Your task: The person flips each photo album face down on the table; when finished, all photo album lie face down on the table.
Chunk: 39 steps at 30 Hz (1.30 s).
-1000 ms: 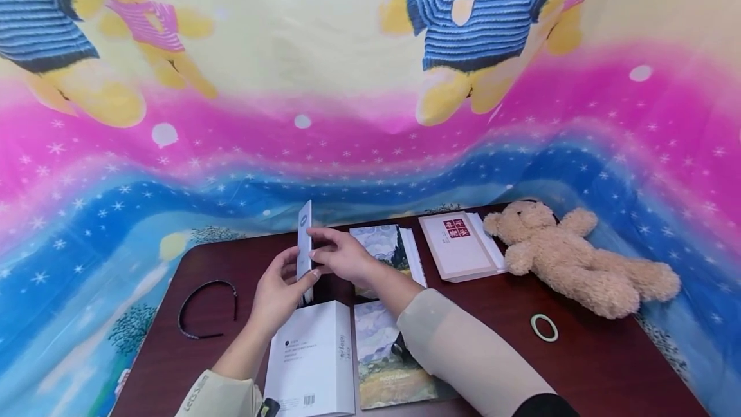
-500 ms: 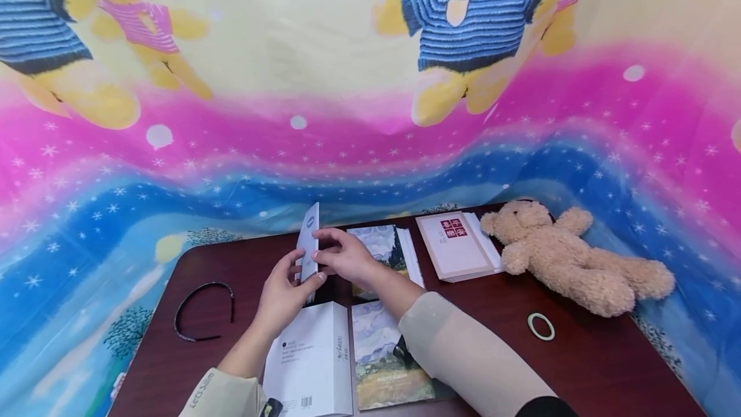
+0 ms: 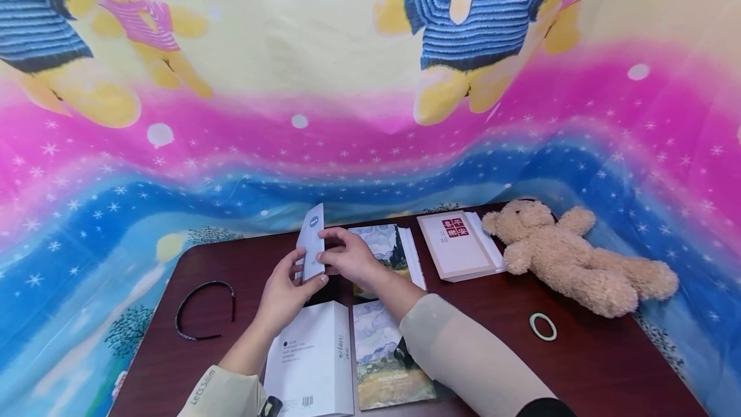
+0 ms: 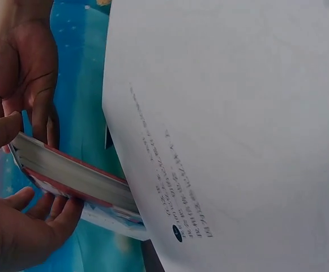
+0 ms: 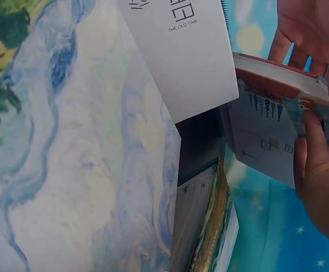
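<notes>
L hand [image 3: 285, 288] & R hand [image 3: 352, 257] both grip red-edged bk [image 3: 311, 240], held up btwn their fingers: L curled at lower edge, R pinching R edge. White "THE OLD TIME" bk [image 3: 307, 365] & landscape photo album [image 3: 384, 375] on counter [image 3: 480, 307] below fingers; headband [image 3: 177, 319] well L, teddy bear [image 3: 567, 259] well R.

Dark red-brown counter [image 3: 475, 352]. Left: headband [image 3: 234, 304]. Front middle: white book [image 3: 315, 365], album [image 3: 388, 369] just right of it, second album [image 3: 373, 240] behind. Back right: beige book [image 3: 457, 250], teddy [image 3: 561, 253] beside it. Pale ring [image 3: 531, 322] nearer.
</notes>
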Each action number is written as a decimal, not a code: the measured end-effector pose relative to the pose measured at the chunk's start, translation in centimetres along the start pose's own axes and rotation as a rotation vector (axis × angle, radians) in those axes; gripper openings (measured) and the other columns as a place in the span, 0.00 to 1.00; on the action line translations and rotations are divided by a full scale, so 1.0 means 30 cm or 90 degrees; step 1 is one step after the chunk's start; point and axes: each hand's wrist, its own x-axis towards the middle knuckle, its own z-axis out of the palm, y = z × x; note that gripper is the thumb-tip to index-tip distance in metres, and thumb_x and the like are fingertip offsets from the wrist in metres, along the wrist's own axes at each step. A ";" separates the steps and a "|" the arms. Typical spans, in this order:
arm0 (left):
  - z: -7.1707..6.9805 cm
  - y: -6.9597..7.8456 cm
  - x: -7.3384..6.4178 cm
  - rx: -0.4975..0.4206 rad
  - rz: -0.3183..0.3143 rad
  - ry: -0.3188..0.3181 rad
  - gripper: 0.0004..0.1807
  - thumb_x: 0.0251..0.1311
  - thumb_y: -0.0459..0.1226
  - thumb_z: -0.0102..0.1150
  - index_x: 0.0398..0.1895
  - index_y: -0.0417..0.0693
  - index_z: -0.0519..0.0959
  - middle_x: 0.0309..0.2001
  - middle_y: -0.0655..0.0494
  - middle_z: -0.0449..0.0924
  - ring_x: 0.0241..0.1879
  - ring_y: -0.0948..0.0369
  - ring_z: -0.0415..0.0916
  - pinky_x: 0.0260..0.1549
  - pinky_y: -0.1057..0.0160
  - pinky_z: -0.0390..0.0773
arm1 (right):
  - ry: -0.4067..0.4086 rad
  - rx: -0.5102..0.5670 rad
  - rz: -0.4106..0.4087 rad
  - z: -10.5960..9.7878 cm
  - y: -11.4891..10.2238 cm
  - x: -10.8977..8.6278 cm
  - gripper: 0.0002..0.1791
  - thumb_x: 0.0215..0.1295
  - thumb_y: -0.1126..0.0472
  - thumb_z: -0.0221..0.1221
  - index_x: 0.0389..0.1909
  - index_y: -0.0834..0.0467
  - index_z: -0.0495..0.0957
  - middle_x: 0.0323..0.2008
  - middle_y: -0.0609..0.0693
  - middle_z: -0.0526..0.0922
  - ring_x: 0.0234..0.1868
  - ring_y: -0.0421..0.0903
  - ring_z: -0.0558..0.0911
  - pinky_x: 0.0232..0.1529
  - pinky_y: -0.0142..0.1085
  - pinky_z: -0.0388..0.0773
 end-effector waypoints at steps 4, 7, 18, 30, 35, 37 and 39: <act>-0.004 -0.011 0.005 0.013 -0.010 -0.005 0.46 0.61 0.49 0.75 0.78 0.48 0.63 0.69 0.41 0.70 0.62 0.45 0.76 0.56 0.46 0.80 | 0.003 -0.004 -0.003 0.000 0.006 0.002 0.26 0.67 0.66 0.66 0.66 0.54 0.76 0.58 0.52 0.81 0.53 0.49 0.85 0.46 0.44 0.86; -0.009 -0.025 0.013 0.019 -0.015 -0.012 0.44 0.61 0.47 0.74 0.77 0.47 0.64 0.68 0.40 0.70 0.60 0.45 0.78 0.53 0.48 0.82 | 0.006 -0.009 -0.001 -0.001 0.018 0.007 0.26 0.68 0.67 0.66 0.66 0.54 0.76 0.59 0.52 0.80 0.53 0.49 0.85 0.46 0.44 0.86; -0.040 -0.064 0.031 0.028 -0.043 -0.046 0.41 0.61 0.44 0.74 0.76 0.47 0.68 0.70 0.41 0.67 0.58 0.45 0.78 0.48 0.55 0.84 | 0.007 -0.019 0.013 -0.004 0.052 0.020 0.26 0.67 0.70 0.65 0.66 0.56 0.77 0.58 0.53 0.81 0.52 0.49 0.85 0.47 0.45 0.86; -0.061 -0.126 0.035 0.059 -0.066 -0.034 0.36 0.58 0.42 0.76 0.70 0.47 0.75 0.69 0.42 0.69 0.56 0.47 0.75 0.50 0.55 0.78 | 0.014 -0.026 0.036 0.002 0.091 0.033 0.28 0.65 0.72 0.65 0.66 0.59 0.76 0.58 0.54 0.81 0.49 0.48 0.85 0.46 0.43 0.86; -0.065 -0.138 0.034 0.080 -0.068 -0.032 0.36 0.58 0.41 0.76 0.70 0.46 0.75 0.69 0.41 0.69 0.58 0.46 0.72 0.55 0.50 0.74 | 0.014 -0.024 0.040 0.013 0.108 0.038 0.28 0.64 0.74 0.64 0.66 0.61 0.76 0.59 0.56 0.81 0.50 0.49 0.85 0.45 0.44 0.86; -0.066 -0.142 0.032 0.088 -0.069 -0.033 0.36 0.58 0.41 0.76 0.70 0.44 0.75 0.69 0.40 0.69 0.59 0.45 0.71 0.56 0.49 0.74 | 0.015 -0.022 0.044 0.019 0.113 0.040 0.28 0.63 0.75 0.65 0.65 0.62 0.76 0.59 0.56 0.81 0.50 0.50 0.85 0.45 0.44 0.86; -0.068 -0.145 0.031 0.094 -0.069 -0.034 0.36 0.58 0.40 0.75 0.70 0.44 0.75 0.69 0.39 0.68 0.59 0.45 0.70 0.56 0.48 0.73 | 0.017 -0.026 0.047 0.023 0.115 0.042 0.28 0.62 0.75 0.65 0.65 0.62 0.76 0.58 0.56 0.81 0.50 0.50 0.85 0.46 0.44 0.86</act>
